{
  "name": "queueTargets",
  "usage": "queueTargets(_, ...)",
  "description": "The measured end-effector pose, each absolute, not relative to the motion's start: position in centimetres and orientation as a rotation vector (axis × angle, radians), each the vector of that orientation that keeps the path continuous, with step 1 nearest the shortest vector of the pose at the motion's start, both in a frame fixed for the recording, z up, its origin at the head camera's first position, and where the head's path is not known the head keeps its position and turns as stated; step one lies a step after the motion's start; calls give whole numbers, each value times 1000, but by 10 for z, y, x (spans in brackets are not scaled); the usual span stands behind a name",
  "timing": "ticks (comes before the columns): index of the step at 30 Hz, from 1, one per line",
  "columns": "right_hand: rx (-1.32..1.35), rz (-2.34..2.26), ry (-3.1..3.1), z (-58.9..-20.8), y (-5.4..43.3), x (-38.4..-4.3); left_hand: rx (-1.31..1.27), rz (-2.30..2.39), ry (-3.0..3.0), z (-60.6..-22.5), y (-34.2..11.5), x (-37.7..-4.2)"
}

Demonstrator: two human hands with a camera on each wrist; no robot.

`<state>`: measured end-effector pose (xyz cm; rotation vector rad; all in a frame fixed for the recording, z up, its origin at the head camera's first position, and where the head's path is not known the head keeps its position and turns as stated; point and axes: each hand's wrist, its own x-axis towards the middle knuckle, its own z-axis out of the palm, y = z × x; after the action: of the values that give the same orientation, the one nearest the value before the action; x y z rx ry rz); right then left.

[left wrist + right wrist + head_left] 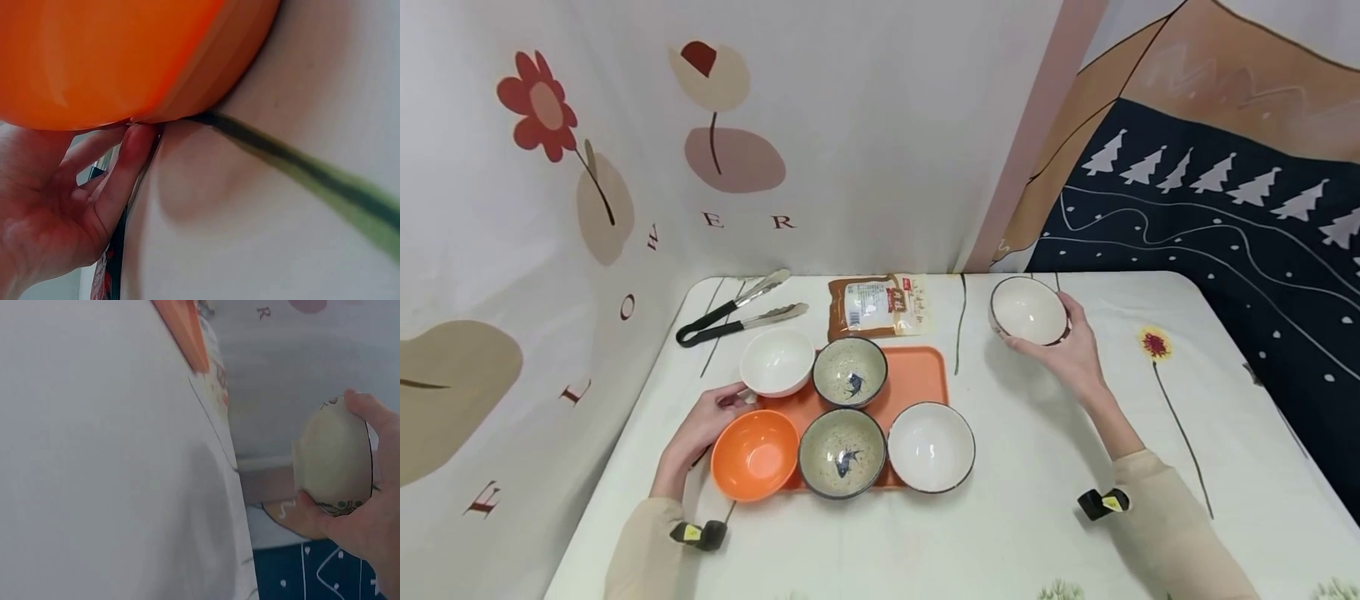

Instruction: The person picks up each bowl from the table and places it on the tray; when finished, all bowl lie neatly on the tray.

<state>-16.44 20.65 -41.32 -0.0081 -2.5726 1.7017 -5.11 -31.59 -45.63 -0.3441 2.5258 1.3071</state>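
Note:
My right hand (1078, 354) grips a white bowl (1028, 311) with a dark rim, fingers and thumb on opposite sides, raised above the table. Its patterned outside (337, 456) shows in the right wrist view. At the left edge of an orange tray (928, 371), my left hand (703, 425) appears to pinch the edge; its fingertips are partly hidden by an orange bowl (756, 454). Beside that hand is a plain white bowl (777, 362). Also on the tray are two speckled fish-patterned bowls (850, 371) and a dark-rimmed white bowl (931, 446).
Behind the tray lies a brown-and-white food packet (880, 306). Black-handled metal tongs (737, 312) lie at the back left of the table (1022, 517). A printed cloth wall (880, 133) stands along the back and left.

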Motion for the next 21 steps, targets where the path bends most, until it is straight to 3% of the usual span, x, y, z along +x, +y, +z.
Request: queueTargets(21,477,1762,-2703,-440,135,-144,-409,1299,2513,-456,-315,-53)
